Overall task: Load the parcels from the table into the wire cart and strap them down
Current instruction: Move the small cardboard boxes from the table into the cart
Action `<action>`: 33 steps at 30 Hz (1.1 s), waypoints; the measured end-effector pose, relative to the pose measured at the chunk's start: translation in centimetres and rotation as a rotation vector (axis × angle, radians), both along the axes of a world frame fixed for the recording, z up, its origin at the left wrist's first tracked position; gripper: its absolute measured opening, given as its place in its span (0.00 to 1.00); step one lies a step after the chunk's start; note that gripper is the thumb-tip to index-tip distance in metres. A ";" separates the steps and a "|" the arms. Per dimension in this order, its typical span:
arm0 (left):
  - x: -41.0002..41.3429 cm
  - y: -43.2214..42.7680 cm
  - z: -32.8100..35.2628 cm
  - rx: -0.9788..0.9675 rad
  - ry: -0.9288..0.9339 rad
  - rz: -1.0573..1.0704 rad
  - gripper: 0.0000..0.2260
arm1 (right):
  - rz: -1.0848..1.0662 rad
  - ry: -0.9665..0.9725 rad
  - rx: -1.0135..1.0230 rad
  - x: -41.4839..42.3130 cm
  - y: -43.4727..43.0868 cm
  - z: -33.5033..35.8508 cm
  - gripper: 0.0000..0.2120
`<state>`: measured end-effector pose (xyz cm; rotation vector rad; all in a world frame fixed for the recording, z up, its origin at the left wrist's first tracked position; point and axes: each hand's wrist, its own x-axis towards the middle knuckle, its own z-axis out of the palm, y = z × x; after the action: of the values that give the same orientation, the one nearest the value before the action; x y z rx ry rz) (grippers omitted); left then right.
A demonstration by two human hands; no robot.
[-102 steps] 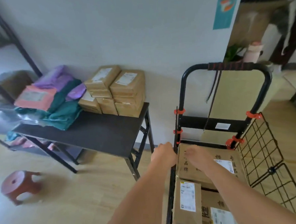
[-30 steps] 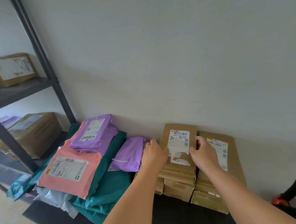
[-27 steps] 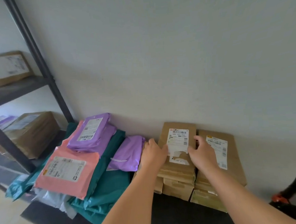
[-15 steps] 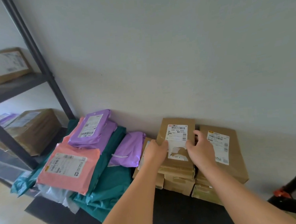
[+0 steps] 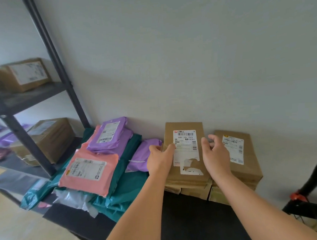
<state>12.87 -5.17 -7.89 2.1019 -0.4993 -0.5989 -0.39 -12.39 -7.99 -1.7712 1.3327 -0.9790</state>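
Both hands gripping top brown parcel (image 5: pixel 188 166)
Left hand (image 5: pixel 161 162) and right hand (image 5: pixel 215 159) are reaching forward, thumbs on top, fingers curling over its side edges; parcel is sitting between them atop the box stack (image 5: pixel 192 190) on the black table (image 5: pixel 186 219), centre-right of frame.

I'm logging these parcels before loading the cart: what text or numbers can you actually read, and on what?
"680 Z01 E03": white label on the top brown cardboard box between the left hand and right hand.
Too blurred to read: that label's smaller print, and labels on the neighbouring brown cardboard box, pink plastic mailer bag, purple plastic mailer bag, cardboard boxes on the shelf.
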 end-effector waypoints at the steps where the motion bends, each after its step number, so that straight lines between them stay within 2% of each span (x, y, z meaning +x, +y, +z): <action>1: -0.1 0.7 0.0 -0.005 0.010 -0.010 0.29 | -0.003 -0.002 -0.003 -0.1 0.8 0.0 0.21; 6: -1.1 4.9 0.0 -0.051 0.105 -0.020 0.38 | -0.031 0.023 -0.017 -1.4 5.2 0.5 0.21; 12: -3.2 10.1 -0.4 -0.209 0.229 -0.114 0.22 | -0.133 0.102 -0.036 -4.5 9.9 -0.3 0.15; 17: -6.8 13.5 -1.2 -0.327 0.402 -0.155 0.24 | -0.197 0.056 0.002 -8.5 14.1 -1.1 0.12; 21: -10.7 14.8 -1.3 -0.311 0.458 -0.279 0.26 | -0.269 0.011 0.037 -12.8 17.1 -0.9 0.12; 27: -16.6 14.5 -2.6 -0.259 0.547 -0.401 0.36 | -0.418 0.068 0.020 -19.2 19.0 -0.7 0.10; 33: -21.4 13.9 -3.0 -0.230 0.569 -0.462 0.34 | -0.499 0.053 0.037 -24.7 19.2 -1.7 0.11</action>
<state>-8.49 8.75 -10.93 1.5053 -0.6838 -1.2890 -25.06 6.83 -9.72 -1.4712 1.8655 -1.1612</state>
